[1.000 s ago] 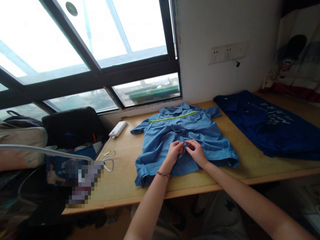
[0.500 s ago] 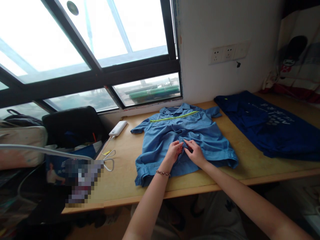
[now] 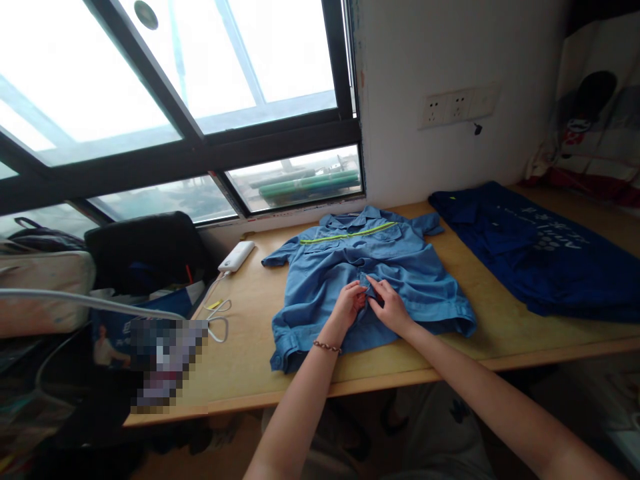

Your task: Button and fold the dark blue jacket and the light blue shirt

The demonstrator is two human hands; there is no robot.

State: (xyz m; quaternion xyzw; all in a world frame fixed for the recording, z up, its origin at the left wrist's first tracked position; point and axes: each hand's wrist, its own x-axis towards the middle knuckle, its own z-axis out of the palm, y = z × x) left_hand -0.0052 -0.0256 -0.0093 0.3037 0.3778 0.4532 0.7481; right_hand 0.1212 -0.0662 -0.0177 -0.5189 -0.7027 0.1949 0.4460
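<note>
A blue short-sleeved work shirt (image 3: 325, 267) with a yellow-green stripe across the chest lies front up on the wooden table, its collar toward the window. At the lower middle of its front, my left hand (image 3: 349, 303) is closed on the placket edge in a pinch. My right hand (image 3: 390, 307) meets it from the other side, thumb and index finger gripping the same bit of cloth. The cloth around the fingers is drawn up in folds. Whether a button sits between the fingertips is too small to make out.
A dark blue garment (image 3: 540, 253) with white print lies on the table's right. To the left are a white power bank (image 3: 237, 257) and its white cable (image 3: 219, 329). A black bag (image 3: 150, 253) stands beyond the table's left edge. Wall sockets (image 3: 453, 105) are above.
My fingers have shifted very slightly at the placket. The shirt and everything around it look the same.
</note>
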